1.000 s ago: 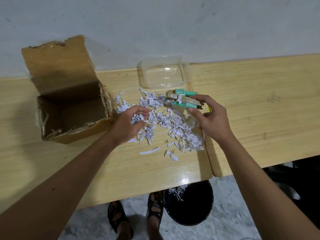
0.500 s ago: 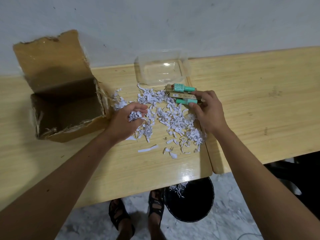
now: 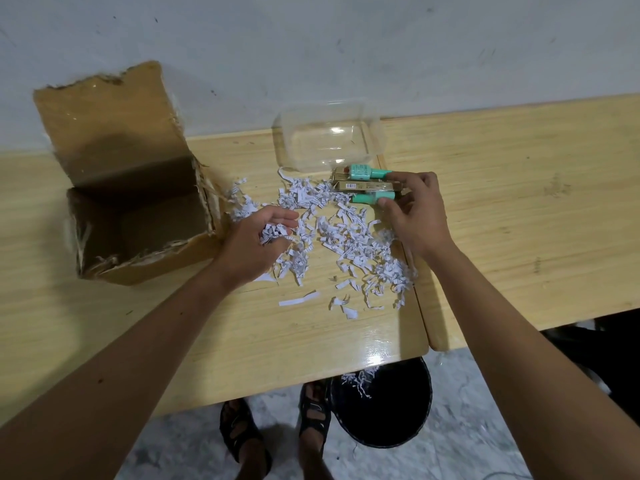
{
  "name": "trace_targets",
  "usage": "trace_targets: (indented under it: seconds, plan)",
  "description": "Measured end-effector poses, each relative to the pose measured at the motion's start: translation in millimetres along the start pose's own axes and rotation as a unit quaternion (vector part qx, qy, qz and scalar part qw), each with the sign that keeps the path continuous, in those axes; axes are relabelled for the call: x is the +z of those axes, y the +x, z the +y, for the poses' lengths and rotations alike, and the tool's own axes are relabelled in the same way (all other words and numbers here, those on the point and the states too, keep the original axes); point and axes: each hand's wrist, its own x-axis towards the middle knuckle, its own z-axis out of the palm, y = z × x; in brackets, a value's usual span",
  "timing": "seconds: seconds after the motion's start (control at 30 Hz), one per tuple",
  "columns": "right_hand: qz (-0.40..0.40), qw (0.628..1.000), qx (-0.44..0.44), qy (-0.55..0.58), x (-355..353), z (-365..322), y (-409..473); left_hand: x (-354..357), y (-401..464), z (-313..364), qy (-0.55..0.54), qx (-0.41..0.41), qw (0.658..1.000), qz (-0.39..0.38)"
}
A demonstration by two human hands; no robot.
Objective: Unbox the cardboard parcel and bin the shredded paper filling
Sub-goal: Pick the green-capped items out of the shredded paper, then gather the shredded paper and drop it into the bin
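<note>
Right now I see the cardboard parcel [image 3: 138,216] standing open on the wooden table [image 3: 519,202], its flap up against the wall; shadow hides most of its inside, so I cannot tell whether anything is left in it. Just right of the parcel lies the shredded paper [image 3: 349,240], spread loosely across the tabletop. My left hand [image 3: 256,244] sits at the heap's near-parcel edge, fingers curled around a small clump of strips. My right hand [image 3: 415,216] is on the far side of the heap from the parcel, fingertips pinching the ends of a stack made of two teal bottles [image 3: 363,172] and a slim gold box [image 3: 367,185]; the print on them is too small to read, and the lower bottle is mostly covered. Beyond the stack, towards the wall, stands a clear plastic container [image 3: 329,136], hard to make out against the pale surface. Below the table edge, a black bin [image 3: 384,410] is half hidden, with a few shreds showing inside.
</note>
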Motion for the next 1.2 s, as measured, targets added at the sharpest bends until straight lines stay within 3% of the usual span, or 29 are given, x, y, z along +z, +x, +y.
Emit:
trace_targets:
  seconds: [0.4,0.67,0.87,1.07,1.2]
  plan:
    - [0.033,0.999,0.001,0.004,-1.1,-18.3,-34.0,-2.5,0.0,-0.4,0.007,0.012,1.0,0.002]
    - [-0.085,0.983,0.05,-0.157,-3.2,-31.9,-86.1,-0.8,-7.6,12.4,-0.005,0.067,0.997,0.048]
    - [-0.192,0.972,0.041,-0.127,10.7,-48.8,-67.3,-6.1,-10.2,11.5,0.068,0.151,0.979,0.121]
    - [-0.233,0.972,-0.004,-0.037,41.6,-65.7,-45.7,1.3,-14.8,4.7,0.105,0.123,0.983,0.088]
    - [-0.217,0.975,-0.047,-0.024,47.9,-70.0,-37.5,6.3,-10.7,-5.0,0.14,0.03,0.988,0.051]
